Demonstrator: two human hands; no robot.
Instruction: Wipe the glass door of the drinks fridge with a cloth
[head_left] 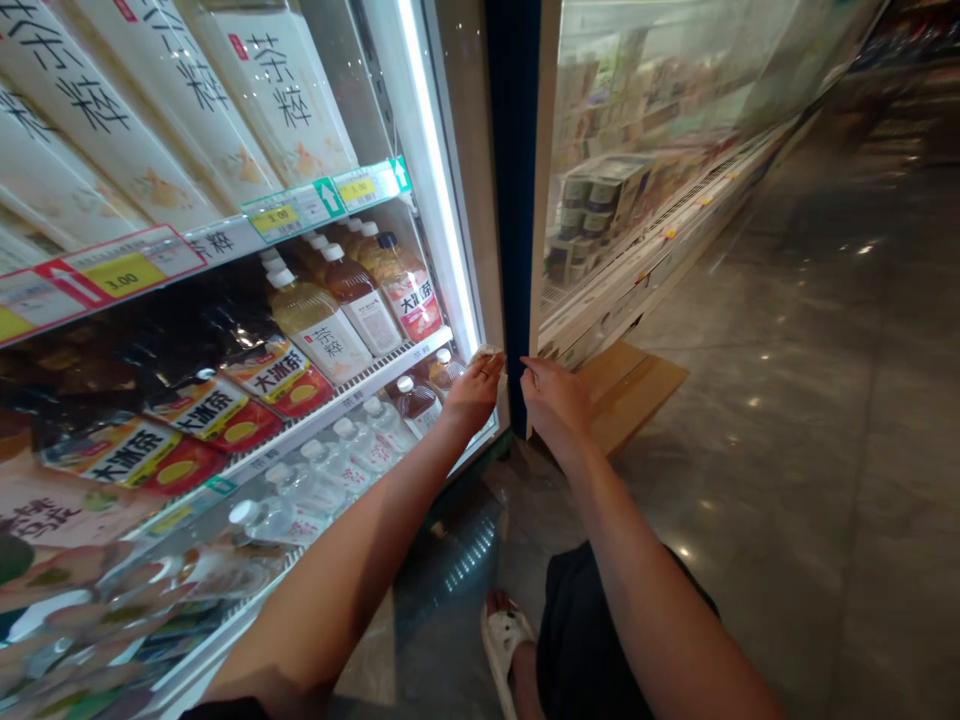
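Note:
My left hand [476,388] is closed in a pinch in front of the right frame of the lit drinks cooler [472,220]. A small pale, shiny bit shows at its fingertips, too small to name. Close by on the right, my right hand [553,395] has its fingers curled in, fingertips toward the dark blue panel [513,200]; what they hold, if anything, is hidden. The two hands are apart. Just left of my left hand, small bottles with white caps [416,403] stand on the cooler's lower shelf.
Large white tea cartons [281,100] fill the upper shelf, above price tags [274,217]. Iced tea bottles [277,375] stand below. At right, a second display case [637,170] holds packed goods. Flattened cardboard [630,390] lies at its foot on the shiny floor [810,420].

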